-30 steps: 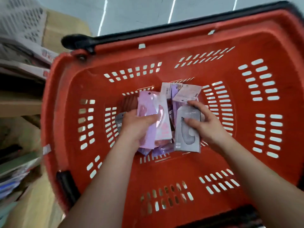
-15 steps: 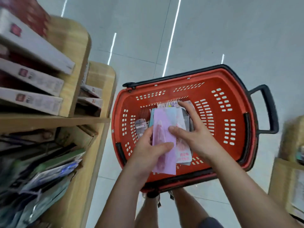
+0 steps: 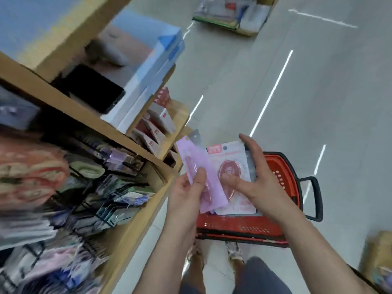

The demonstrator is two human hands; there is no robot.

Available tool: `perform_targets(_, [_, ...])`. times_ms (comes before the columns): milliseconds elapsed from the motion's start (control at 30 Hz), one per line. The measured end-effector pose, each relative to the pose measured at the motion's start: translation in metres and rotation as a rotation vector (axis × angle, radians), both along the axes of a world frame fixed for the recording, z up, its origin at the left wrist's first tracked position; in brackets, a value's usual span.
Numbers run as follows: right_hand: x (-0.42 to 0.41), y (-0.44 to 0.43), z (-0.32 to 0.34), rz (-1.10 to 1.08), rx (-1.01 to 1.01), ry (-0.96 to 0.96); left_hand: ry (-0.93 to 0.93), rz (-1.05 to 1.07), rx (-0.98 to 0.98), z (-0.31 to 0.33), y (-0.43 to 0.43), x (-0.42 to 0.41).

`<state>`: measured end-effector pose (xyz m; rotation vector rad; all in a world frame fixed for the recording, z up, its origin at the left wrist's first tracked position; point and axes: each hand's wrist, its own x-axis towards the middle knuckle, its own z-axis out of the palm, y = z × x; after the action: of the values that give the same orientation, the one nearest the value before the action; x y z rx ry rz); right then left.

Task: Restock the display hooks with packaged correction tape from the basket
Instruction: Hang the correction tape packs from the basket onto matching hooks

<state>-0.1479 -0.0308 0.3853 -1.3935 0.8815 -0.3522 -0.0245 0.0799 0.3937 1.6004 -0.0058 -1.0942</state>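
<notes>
I hold a fan of correction tape packets above the red basket (image 3: 282, 172), which stands on the floor. My left hand (image 3: 186, 194) pinches a lilac packet (image 3: 197, 166) with the thumb on its face. My right hand (image 3: 256, 183) grips a white packet with a pink tape unit (image 3: 231, 164), thumb on its front and fingers along its right edge. More packets are stacked behind these two. Black wire display hooks (image 3: 118, 187) with hanging packets fill the lower left, blurred.
A wooden shelf unit (image 3: 135, 145) runs along the left, with blue boxes (image 3: 152, 66) on top and red-and-white boxes (image 3: 157, 124) below. My legs and feet are under the basket. Another display stands across the grey floor at the top.
My hands have lifted the packets out of the basket and up. The view has swung from the basket to the shelf and its hooks on the left.
</notes>
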Motion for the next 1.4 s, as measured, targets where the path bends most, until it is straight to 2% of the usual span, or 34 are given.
perform_targets(67, [-0.002,-0.001,0.034,0.065,-0.113,0.028,-0.030,0.092,-0.063,0.032,0.009,-0.006])
perform_targets(200, [0.003,0.004,0.094,0.194,-0.288,-0.004,0.039,0.244,-0.243,0.090,0.032,-0.017])
perform_targets(300, [0.015,0.019,0.125,0.328,-0.334,-0.052,0.000,0.347,-0.261,0.117,0.055,-0.023])
perform_targets(500, [0.058,0.062,0.169,0.516,-0.379,-0.158,-0.129,0.516,-0.251,0.163,0.105,-0.014])
perform_targets(667, [0.089,0.101,0.203,0.648,-0.498,-0.155,-0.356,0.642,-0.251,0.203,0.145,-0.003])
perform_targets(767, [0.101,0.124,0.219,0.742,-0.494,-0.211,-0.463,0.701,-0.253,0.226,0.167,0.002])
perform_targets(900, [0.109,0.159,0.235,0.933,-0.443,-0.211,-0.486,0.716,-0.302,0.246,0.198,0.006])
perform_targets(1133, [0.118,0.202,0.245,1.020,-0.450,-0.246,-0.454,0.672,-0.422,0.269,0.258,0.043])
perform_targets(1267, [0.118,0.219,0.248,0.937,-0.387,-0.306,-0.519,0.569,-0.448,0.290,0.269,0.070])
perform_targets(1400, [0.130,0.218,0.254,0.849,-0.389,-0.353,-0.597,0.553,-0.466,0.301,0.257,0.086])
